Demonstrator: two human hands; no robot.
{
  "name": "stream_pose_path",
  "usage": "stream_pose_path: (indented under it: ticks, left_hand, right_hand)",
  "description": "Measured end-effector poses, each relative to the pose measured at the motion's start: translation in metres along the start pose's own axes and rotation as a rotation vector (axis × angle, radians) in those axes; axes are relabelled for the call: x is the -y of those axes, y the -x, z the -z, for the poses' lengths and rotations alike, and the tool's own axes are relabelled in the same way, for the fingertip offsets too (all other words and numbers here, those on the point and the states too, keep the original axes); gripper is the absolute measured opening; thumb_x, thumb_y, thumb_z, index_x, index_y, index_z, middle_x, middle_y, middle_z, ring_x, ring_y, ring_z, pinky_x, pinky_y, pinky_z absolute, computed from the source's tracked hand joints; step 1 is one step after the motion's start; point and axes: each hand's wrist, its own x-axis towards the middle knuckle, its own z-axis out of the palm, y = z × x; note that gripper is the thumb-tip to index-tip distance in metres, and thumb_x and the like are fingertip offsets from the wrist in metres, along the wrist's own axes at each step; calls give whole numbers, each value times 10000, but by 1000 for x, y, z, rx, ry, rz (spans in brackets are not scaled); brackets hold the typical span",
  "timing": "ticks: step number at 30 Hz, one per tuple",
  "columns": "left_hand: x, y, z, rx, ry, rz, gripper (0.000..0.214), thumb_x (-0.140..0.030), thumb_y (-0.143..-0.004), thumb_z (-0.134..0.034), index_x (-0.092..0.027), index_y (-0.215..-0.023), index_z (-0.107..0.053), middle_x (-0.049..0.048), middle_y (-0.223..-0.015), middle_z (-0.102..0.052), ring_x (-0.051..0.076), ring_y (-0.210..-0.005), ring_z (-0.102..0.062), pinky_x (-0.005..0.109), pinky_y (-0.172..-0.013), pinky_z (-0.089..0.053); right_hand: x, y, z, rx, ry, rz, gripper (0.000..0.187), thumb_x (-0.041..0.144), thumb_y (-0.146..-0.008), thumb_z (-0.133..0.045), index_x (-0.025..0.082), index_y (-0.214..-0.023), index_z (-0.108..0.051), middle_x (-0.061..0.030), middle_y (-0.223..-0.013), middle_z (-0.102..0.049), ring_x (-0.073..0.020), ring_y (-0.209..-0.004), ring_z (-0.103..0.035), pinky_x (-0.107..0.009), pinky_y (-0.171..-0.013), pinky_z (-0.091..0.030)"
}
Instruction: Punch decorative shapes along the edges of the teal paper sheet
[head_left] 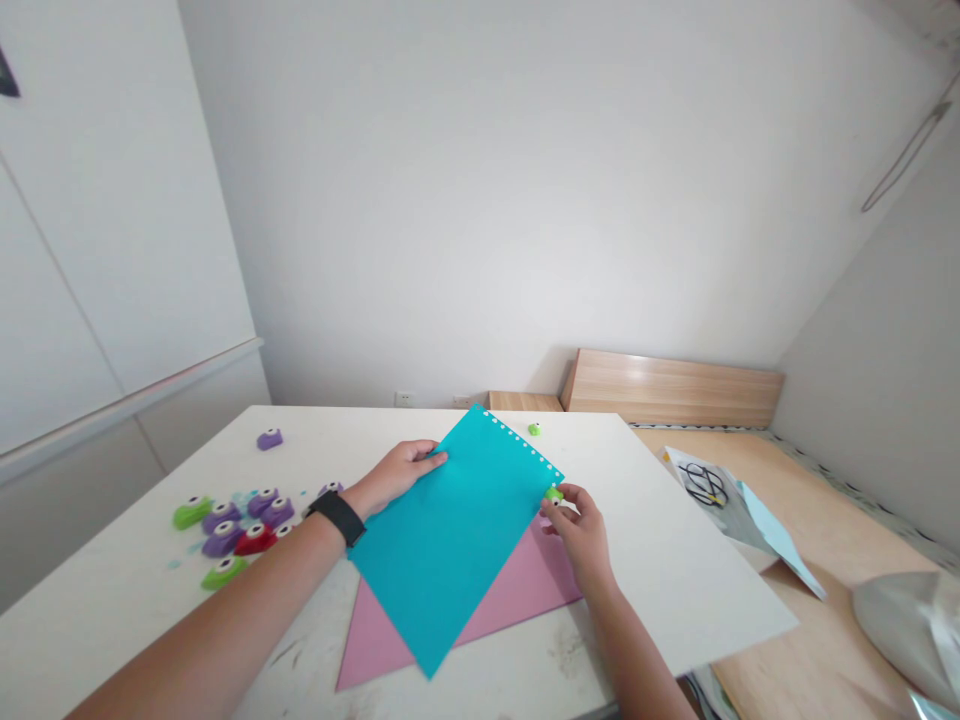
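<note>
A turquoise sheet of paper is held up at a slant over the table, with a row of small punched holes along its upper right edge. My left hand, with a black band at the wrist, grips the sheet's upper left edge between thumb and fingers. At its right corner, my right hand is closed around a small green paper punch with an eye on it. The punch sits at the paper's edge; whether it is pressed down I cannot tell. Partly under the sheet lies pink paper.
Several purple punches, green punches and a red punch cluster at the left of the white table, among tiny blue scraps. A lone purple punch and a green punch stand farther back. At right is a wooden bed.
</note>
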Motion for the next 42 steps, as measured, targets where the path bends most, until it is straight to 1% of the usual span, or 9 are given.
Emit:
stream_pose_path:
  ticks: [5, 8, 12, 16, 22, 26, 32, 36, 42]
  left_hand:
    - [6, -2, 0, 61, 63, 25, 496, -643, -723, -666, -160, -837, -662, 23, -739, -676, 196, -646, -595, 288, -598, -462]
    - [12, -4, 0, 110, 118, 34, 489, -624, -737, -677, -155, -876, -669, 30, -781, -693, 183, -642, -598, 288, -623, -470]
    - [16, -4, -1, 129, 156, 55, 490, -614, -735, -697, -151, -896, -683, 39, -792, -708, 187, -645, -612, 288, -619, -469]
    - [16, -3, -3, 142, 176, 80, 519, -617, -717, -720, -145, -933, -703, 65, -846, -734, 215, -689, -643, 303, -641, -484]
    - [16, -3, -1, 172, 211, 84, 486, -572, -763, -713, -151, -1004, -705, 87, -938, -749, 234, -763, -672, 327, -712, -504]
    - [15, -2, 0, 200, 258, 106, 451, -545, -785, -709, -149, -1000, -691, 88, -915, -749, 222, -743, -672, 317, -691, -506]
    - [12, 0, -2, 211, 301, 136, 440, -529, -798, -709, -157, -1030, -678, 91, -936, -750, 220, -742, -682, 319, -691, -520]
    - [12, 1, -4, 220, 314, 141, 443, -527, -788, -719, -151, -1019, -680, 95, -925, -750, 225, -742, -684, 321, -682, -521]
    - [12, 0, -5, 201, 298, 136, 468, -548, -754, -737, -158, -1009, -693, 94, -946, -752, 228, -750, -683, 320, -688, -517]
  right_hand:
    - [2, 1, 1, 36, -68, -20, 513, 487, -715, -789, 195, -1094, -604, -60, -930, -708, -244, -831, -693, -369, -680, -580]
    - [3, 0, 3, 49, -109, -36, 490, 484, -722, -786, 204, -1092, -628, -62, -975, -707, -227, -841, -672, -336, -653, -564]
    - [5, -3, 5, 46, -148, -67, 472, 447, -715, -806, 195, -1089, -667, -27, -813, -672, -152, -675, -590, -230, -484, -418]
    - [13, -1, 6, 177, -242, -121, 378, 411, -740, -797, 164, -1014, -709, -32, -800, -623, -119, -652, -511, -213, -454, -326]
    - [15, 5, 7, 277, -315, -152, 351, 359, -767, -791, 227, -1058, -645, -17, -841, -628, -137, -719, -543, -216, -505, -344]
    - [10, 3, 9, 251, -324, -136, 334, 345, -765, -796, 232, -1038, -640, -1, -795, -647, -124, -691, -545, -226, -564, -381]
    - [11, 2, 9, 235, -389, -165, 308, 348, -746, -808, 186, -983, -699, -60, -968, -702, -166, -806, -612, -304, -752, -487]
    - [15, 4, 8, 220, -433, -145, 284, 354, -773, -784, 182, -985, -709, -78, -1012, -713, -201, -887, -641, -354, -849, -500]
    - [21, 6, 6, 215, -427, -152, 318, 341, -721, -828, 201, -985, -718, -68, -1034, -725, -199, -910, -656, -357, -890, -503]
